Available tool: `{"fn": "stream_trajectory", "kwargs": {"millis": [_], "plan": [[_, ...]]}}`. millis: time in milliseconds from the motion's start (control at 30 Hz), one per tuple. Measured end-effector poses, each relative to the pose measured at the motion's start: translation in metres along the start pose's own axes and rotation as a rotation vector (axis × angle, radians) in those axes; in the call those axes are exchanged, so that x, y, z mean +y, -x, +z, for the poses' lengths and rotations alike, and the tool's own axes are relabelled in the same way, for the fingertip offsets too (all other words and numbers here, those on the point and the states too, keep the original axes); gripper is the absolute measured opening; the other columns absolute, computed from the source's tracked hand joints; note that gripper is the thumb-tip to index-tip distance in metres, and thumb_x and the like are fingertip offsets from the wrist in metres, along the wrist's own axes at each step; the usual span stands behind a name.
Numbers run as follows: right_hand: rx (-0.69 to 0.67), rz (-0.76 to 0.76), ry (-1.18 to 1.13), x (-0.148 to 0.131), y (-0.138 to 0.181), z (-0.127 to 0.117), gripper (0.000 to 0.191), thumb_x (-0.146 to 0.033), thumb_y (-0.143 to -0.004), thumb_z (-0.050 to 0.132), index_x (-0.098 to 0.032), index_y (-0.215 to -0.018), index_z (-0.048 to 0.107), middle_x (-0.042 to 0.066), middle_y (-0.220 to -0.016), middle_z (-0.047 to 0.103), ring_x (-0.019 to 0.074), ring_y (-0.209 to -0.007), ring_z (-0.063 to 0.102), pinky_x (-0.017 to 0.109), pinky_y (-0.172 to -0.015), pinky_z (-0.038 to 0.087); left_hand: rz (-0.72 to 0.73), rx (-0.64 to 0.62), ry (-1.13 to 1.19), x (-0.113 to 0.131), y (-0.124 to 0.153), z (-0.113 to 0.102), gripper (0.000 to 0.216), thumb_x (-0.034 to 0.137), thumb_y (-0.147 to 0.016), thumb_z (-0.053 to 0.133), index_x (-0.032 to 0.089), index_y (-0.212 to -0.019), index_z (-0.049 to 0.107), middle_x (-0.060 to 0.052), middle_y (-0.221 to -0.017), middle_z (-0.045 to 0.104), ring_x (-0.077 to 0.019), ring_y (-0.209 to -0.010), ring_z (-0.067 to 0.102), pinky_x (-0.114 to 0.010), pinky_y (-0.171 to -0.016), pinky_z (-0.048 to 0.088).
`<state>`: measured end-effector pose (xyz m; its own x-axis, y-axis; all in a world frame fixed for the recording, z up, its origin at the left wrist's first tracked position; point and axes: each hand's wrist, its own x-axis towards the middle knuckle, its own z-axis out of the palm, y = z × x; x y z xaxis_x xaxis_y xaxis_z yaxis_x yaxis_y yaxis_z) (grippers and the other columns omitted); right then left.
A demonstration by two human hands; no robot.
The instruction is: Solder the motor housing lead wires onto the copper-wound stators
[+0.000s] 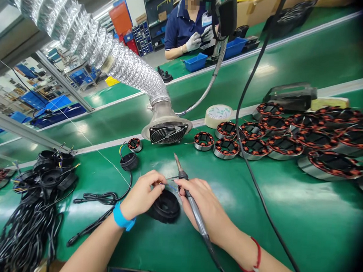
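Observation:
My right hand (204, 205) is wrapped around a soldering iron (196, 211), whose tip points up and away from me. Thumb and finger of my left hand (144, 192) pinch together on a thin wire. A blue wire (171, 187) runs between the two hands, near the right fingertips. Below them lies a round black housing (165, 207) on the green bench, partly covered by my left hand. Further off are a smaller black cap with a cable (129, 161) and a single stator (134, 144) with copper windings.
A fume extractor (166, 131) on a silver duct hangs ahead. Many stators (285, 146) crowd the right, beside a tape roll (218, 115). Cabled black housings (52, 174) are heaped at left. A black cord (249, 167) crosses the right side. A gloved co-worker (188, 36) sits opposite.

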<state>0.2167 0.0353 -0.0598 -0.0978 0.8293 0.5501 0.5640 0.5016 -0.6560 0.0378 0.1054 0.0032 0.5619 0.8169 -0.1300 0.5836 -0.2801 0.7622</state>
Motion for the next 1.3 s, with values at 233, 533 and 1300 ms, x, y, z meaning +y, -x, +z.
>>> {"fn": "stream_trajectory", "kwargs": {"millis": [233,533,1300], "plan": [[-0.01,0.019,0.001,0.004,0.002,-0.001,0.041,-0.006,-0.086,0.044,-0.022,-0.124,0.039,0.006,-0.088,0.06,0.0204,-0.08,0.054,0.04,-0.075,0.046,0.033,-0.045,0.075,-0.004,-0.013,0.012,0.017,0.026,-0.084,0.056,0.016,-0.084,0.07,-0.001,-0.074,0.055,-0.0125,-0.067,0.049,-0.022,-0.064,0.037],[-0.023,0.021,-0.021,0.004,0.0,-0.006,0.042,-0.008,-0.087,0.044,-0.025,-0.126,0.038,0.004,-0.087,0.061,0.0202,-0.078,0.055,0.039,-0.072,0.047,0.134,-0.222,-0.044,0.008,-0.026,0.008,0.019,0.025,-0.086,0.056,0.018,-0.083,0.073,-0.004,-0.075,0.066,-0.0149,-0.071,0.058,-0.022,-0.068,0.041],[0.087,0.053,0.038,0.003,-0.003,0.0,0.04,-0.006,-0.084,0.047,-0.022,-0.12,0.043,0.003,-0.083,0.06,0.0189,-0.075,0.054,0.036,-0.071,0.046,-0.098,0.052,0.111,0.008,-0.007,0.023,0.021,0.027,-0.088,0.047,0.017,-0.105,0.056,0.001,-0.074,0.059,-0.0126,-0.064,0.053,-0.023,-0.061,0.041]]}}
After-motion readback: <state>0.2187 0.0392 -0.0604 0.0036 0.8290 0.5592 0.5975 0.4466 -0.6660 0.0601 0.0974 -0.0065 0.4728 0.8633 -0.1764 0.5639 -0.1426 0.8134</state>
